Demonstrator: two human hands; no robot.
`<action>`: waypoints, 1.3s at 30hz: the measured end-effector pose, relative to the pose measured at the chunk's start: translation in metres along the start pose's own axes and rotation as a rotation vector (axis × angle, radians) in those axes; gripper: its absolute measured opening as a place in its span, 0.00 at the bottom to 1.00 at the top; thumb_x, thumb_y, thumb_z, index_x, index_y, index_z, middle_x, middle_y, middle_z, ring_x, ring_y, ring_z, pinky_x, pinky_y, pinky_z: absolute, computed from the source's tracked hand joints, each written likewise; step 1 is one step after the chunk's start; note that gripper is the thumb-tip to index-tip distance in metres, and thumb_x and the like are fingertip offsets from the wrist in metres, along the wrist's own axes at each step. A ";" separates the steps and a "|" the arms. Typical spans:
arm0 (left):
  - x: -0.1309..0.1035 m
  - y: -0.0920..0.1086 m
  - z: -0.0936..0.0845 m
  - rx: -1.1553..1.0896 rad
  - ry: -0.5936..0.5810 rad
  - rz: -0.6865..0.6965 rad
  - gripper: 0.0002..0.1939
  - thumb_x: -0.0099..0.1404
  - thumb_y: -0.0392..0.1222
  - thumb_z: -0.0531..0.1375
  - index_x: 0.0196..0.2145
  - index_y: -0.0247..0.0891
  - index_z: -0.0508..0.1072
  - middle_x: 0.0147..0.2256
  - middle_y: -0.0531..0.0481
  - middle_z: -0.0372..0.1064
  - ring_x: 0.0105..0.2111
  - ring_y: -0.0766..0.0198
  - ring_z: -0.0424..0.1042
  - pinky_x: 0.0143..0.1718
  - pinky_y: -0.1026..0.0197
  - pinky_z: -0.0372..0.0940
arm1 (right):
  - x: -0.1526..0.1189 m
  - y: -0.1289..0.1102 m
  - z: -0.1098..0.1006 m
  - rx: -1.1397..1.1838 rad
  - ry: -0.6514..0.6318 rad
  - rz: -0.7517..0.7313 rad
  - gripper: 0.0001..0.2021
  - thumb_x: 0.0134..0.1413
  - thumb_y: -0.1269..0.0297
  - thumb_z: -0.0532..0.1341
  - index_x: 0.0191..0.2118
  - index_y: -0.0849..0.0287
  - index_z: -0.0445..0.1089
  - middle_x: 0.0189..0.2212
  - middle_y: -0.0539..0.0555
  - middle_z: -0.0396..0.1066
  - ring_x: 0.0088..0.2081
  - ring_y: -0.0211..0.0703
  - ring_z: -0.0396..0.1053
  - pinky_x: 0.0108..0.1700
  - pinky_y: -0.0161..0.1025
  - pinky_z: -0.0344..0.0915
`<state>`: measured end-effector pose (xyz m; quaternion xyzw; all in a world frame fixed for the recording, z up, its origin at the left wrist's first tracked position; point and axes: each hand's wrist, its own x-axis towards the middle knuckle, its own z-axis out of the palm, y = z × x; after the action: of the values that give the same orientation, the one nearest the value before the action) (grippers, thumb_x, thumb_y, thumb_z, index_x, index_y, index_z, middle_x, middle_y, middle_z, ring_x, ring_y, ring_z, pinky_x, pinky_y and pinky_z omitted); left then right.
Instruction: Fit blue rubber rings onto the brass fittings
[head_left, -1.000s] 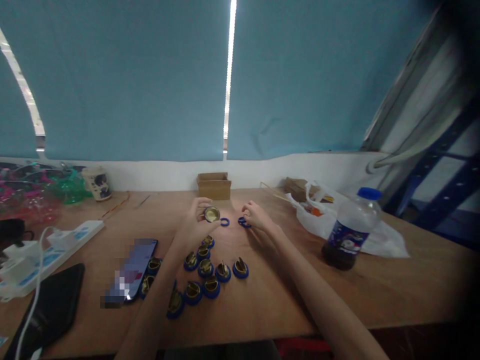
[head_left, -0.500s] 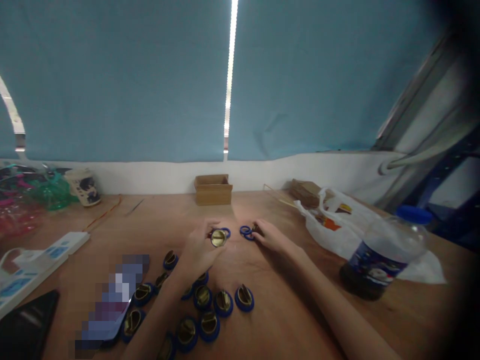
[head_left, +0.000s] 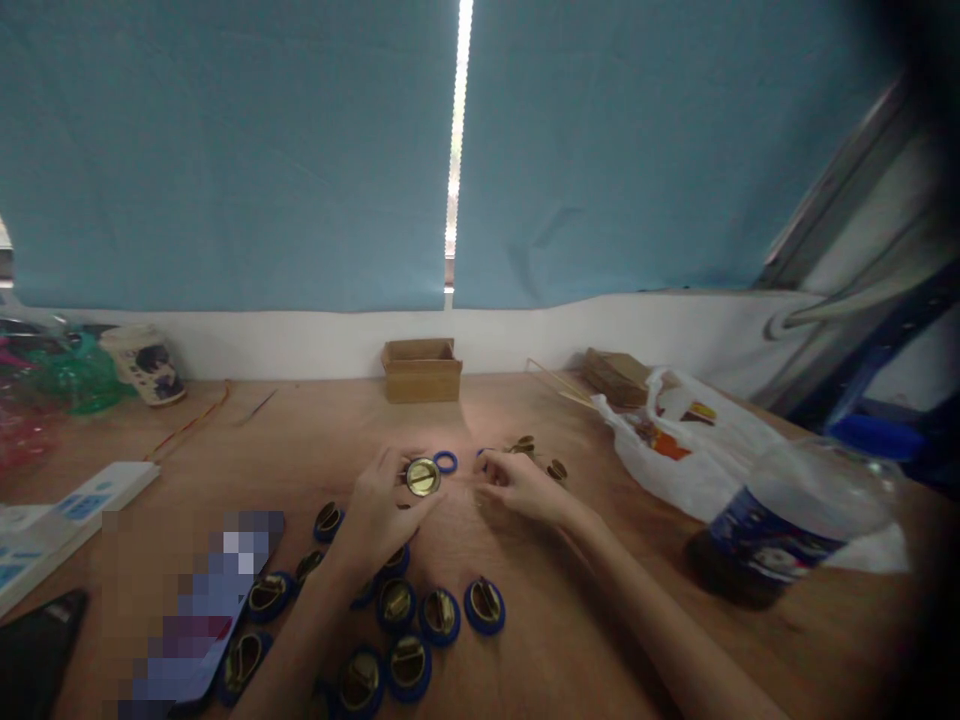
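Note:
My left hand [head_left: 384, 505] is closed on a round gold badge back [head_left: 423, 477], its pin bar facing me. Just past its fingertips, a blue ring [head_left: 445, 462] lies on the table. My right hand [head_left: 517, 484] has its fingers curled together above the tabletop. A bit of a second blue ring [head_left: 482, 456] shows at those fingertips; whether they grip it is hidden. Several small gold pin pieces [head_left: 525, 445] lie behind my right hand. Nearer to me are several blue-rimmed gold badges [head_left: 484, 606], pin sides up, some partly covered by my left arm.
A small open cardboard box [head_left: 422, 380] stands by the wall. On the right are a white plastic bag [head_left: 720, 470] and a tilted bottle of dark drink [head_left: 772, 530]. A phone [head_left: 217, 610], power strip [head_left: 82, 520] and patterned cup [head_left: 146, 365] occupy the left.
My right hand has shifted left over the blue rings, uncovering the gold pin pieces behind it. The left hand still holds the badge back. The view has moved slightly.

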<state>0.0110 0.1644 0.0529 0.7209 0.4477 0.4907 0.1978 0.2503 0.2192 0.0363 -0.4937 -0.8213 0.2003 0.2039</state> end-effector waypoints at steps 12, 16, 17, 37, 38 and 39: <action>0.000 -0.010 0.005 -0.036 -0.014 -0.047 0.16 0.56 0.36 0.66 0.43 0.40 0.70 0.40 0.46 0.73 0.41 0.54 0.77 0.38 0.56 0.74 | 0.002 0.006 0.015 0.217 -0.064 0.020 0.05 0.47 0.71 0.66 0.32 0.58 0.70 0.24 0.46 0.67 0.26 0.37 0.64 0.29 0.32 0.59; 0.000 -0.012 0.007 -0.056 -0.008 -0.072 0.16 0.56 0.37 0.67 0.42 0.40 0.70 0.40 0.46 0.74 0.40 0.54 0.77 0.38 0.56 0.74 | 0.001 0.002 0.013 0.246 -0.069 0.034 0.06 0.46 0.72 0.66 0.29 0.58 0.69 0.23 0.45 0.65 0.27 0.37 0.63 0.29 0.32 0.58; 0.000 -0.012 0.007 -0.059 -0.008 -0.079 0.16 0.56 0.37 0.67 0.42 0.39 0.70 0.40 0.46 0.74 0.40 0.54 0.78 0.38 0.56 0.74 | 0.001 0.002 0.013 0.253 -0.071 0.037 0.06 0.46 0.72 0.66 0.29 0.58 0.68 0.23 0.45 0.64 0.27 0.37 0.63 0.29 0.32 0.58; 0.004 0.002 -0.001 -0.641 -0.109 -0.382 0.19 0.56 0.41 0.68 0.44 0.38 0.68 0.40 0.47 0.77 0.41 0.58 0.78 0.42 0.57 0.73 | 0.007 -0.022 0.034 0.797 -0.016 0.195 0.19 0.50 0.45 0.63 0.28 0.57 0.63 0.19 0.43 0.57 0.18 0.33 0.52 0.21 0.32 0.48; 0.004 0.002 -0.002 -0.695 -0.116 -0.395 0.18 0.58 0.44 0.67 0.44 0.38 0.69 0.42 0.46 0.76 0.40 0.58 0.78 0.40 0.57 0.74 | 0.005 -0.028 0.036 0.858 -0.045 0.196 0.19 0.50 0.45 0.64 0.29 0.57 0.63 0.18 0.42 0.57 0.18 0.32 0.51 0.20 0.32 0.47; 0.004 0.003 -0.003 -0.749 -0.124 -0.404 0.19 0.59 0.48 0.66 0.45 0.39 0.68 0.44 0.45 0.75 0.39 0.58 0.78 0.39 0.57 0.74 | 0.004 -0.033 0.038 0.914 -0.073 0.194 0.19 0.50 0.45 0.64 0.29 0.57 0.64 0.18 0.42 0.58 0.18 0.31 0.51 0.20 0.31 0.47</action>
<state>0.0105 0.1654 0.0581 0.5252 0.3580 0.5266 0.5645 0.2040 0.2031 0.0223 -0.4205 -0.6054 0.5771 0.3516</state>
